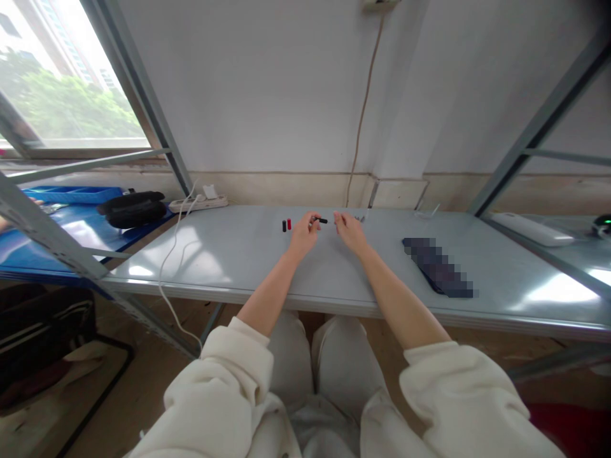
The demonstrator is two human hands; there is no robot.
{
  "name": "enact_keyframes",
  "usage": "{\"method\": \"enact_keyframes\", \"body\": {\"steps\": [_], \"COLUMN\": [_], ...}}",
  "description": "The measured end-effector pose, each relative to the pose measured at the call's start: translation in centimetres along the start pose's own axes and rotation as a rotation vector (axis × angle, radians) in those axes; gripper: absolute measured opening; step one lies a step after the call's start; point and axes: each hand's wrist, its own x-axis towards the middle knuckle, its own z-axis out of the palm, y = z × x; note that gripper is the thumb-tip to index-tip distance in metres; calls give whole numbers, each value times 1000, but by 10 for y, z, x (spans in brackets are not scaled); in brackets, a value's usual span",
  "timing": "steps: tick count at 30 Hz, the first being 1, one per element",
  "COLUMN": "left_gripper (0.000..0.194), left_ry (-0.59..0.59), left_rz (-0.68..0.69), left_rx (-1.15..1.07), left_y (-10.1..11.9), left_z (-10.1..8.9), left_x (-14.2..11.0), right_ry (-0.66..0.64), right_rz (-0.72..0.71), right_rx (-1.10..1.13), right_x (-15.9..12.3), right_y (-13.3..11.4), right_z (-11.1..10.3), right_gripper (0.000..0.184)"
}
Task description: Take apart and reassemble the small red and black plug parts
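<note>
My left hand [304, 233] is closed in a pinch on a small black cylinder [323, 221], which points toward the right hand. What kind of thing the cylinder is, I cannot tell. My right hand [351, 230] has its fingers pressed together a short way to the right; whatever they hold is too small to name. Left of my left hand, a short black cylinder [284, 226] and a short red cylinder [289, 224] stand side by side on the grey table [252, 254]. Some small grey pieces [361, 219] show just behind my right hand.
A pixelated dark flat object [439, 268] lies on the table to the right. At the back left is a white power strip [203, 202], its cable [165, 273] hanging over the front edge. Metal posts [515, 127] frame both sides. A dark pouch [132, 210] rests on the blue table.
</note>
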Motion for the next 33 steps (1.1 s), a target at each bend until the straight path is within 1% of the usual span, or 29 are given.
{"method": "enact_keyframes", "body": {"steps": [2,4,7,9,13,17,21,25,33], "left_gripper": [18,17,16,16,17,20,19,17,15], "left_ry": [-14,-32,-61,-79,-90,-96,-94,-91,-89], "left_rz": [-14,-39,-82,-110,-151,-137,-153,-174,-223], "left_rx": [-105,-205,-327,-369,-389,-393,-407,-420,-403], "left_y": [-1,-1,2,5,7,2,-2,-2,-1], "left_z": [2,3,2,1,1,2,4,4,3], "left_x": [1,1,1,1,1,1,2,3,3], "right_ry": [-70,-90,-91,-118,-167,-134,-150,-181,-263], "right_rz": [-39,-56,-11,41,92,103,71,46,76], "right_rx": [74,127,228,317,459,534,563,580,638], "right_x": [-1,-1,0,0,-1,-1,-1,-2,2], "right_y": [-3,-4,-3,-2,-3,-9,-10,-11,-4], "right_z": [2,3,3,4,4,1,-2,-4,-6], "right_gripper": [55,57,58,59,59,56,53,48,41]}}
